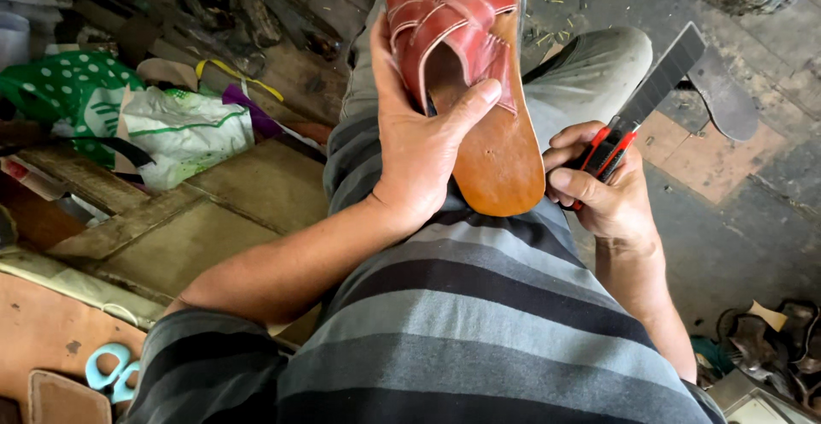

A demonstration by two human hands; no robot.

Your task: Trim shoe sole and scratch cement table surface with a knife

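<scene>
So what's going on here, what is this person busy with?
A person sits with a brown leather sandal with red woven straps resting on their lap. The left hand grips it from the side, thumb pressed on the insole. The right hand holds a red and black utility knife with its long blade out, beside the sandal and not touching it. A loose dark sole lies on the floor nearby.

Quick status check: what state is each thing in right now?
sandal: resting on the lap, sole flat, straps up.
left hand: gripping the sandal, thumb across the insole.
utility knife: blade extended, pointing away.
right hand: closed around the knife's handle.
scissors: lying unused, only the handles in view.
</scene>
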